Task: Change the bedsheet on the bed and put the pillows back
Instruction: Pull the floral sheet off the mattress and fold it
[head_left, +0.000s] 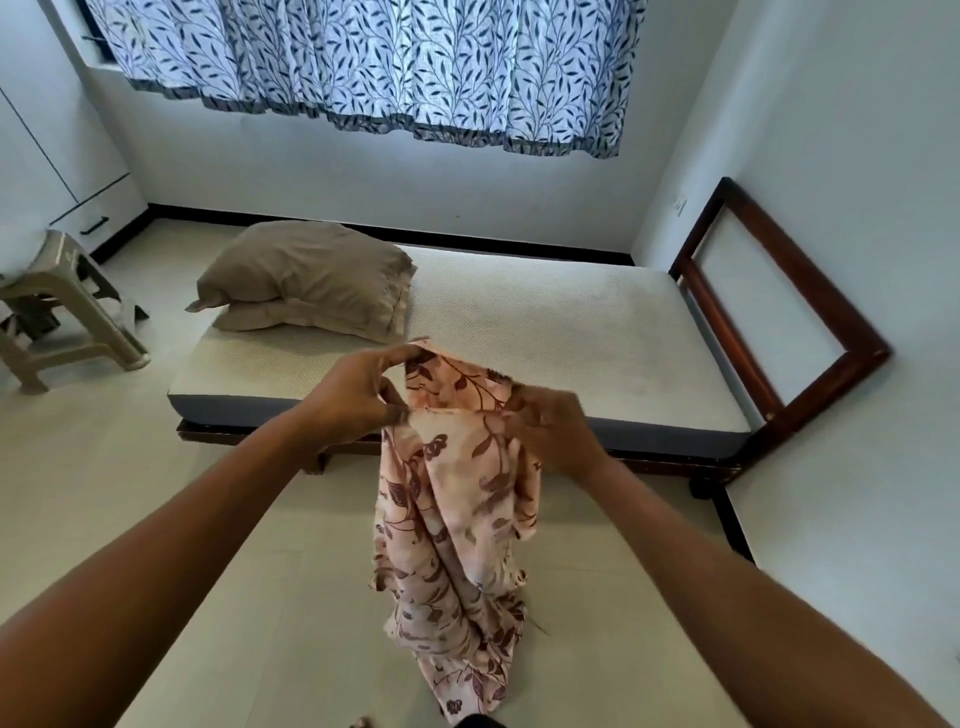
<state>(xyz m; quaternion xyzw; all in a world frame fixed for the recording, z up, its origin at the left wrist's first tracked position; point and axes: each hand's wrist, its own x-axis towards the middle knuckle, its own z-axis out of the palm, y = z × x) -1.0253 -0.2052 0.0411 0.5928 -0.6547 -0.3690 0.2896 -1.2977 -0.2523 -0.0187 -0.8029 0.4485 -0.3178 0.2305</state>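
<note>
I see the sheet (457, 499) as thin, limp cloth, pale pink with a brown leaf and flower print. It hangs bunched in long soft folds from both hands down toward the floor (234, 571), in front of the bed's near side. The left hand (358, 400) pinches the sheet's top hem between thumb and curled fingers. The right hand (556, 431) grasps the same hem close by with its fingers curled round the cloth, though blur softens their outline.

The mattress (571, 332) is a flat rectangle with a white, finely dimpled top and a grey band round its side, resting on a low dark wooden frame. Two taupe pillows (311, 280) lie stacked at its left end, puffy and creased, with flat flanged borders.

The upper pillow covers most of the lower one. The sheet's lower end runs off the bottom edge of my view, so I cannot tell whether it touches the floor. A beige plastic stool (67, 312) is cut by the left edge, and I cannot make out the dark clutter under it.

The floor is smooth and cream with faint joint lines, and the walls are white with a black skirting. A white curtain (389, 67) with blue leaves glows behind the bed, its top cropped. An open rectangular headboard (779, 312) of reddish wood stands at the right end against the wall
</note>
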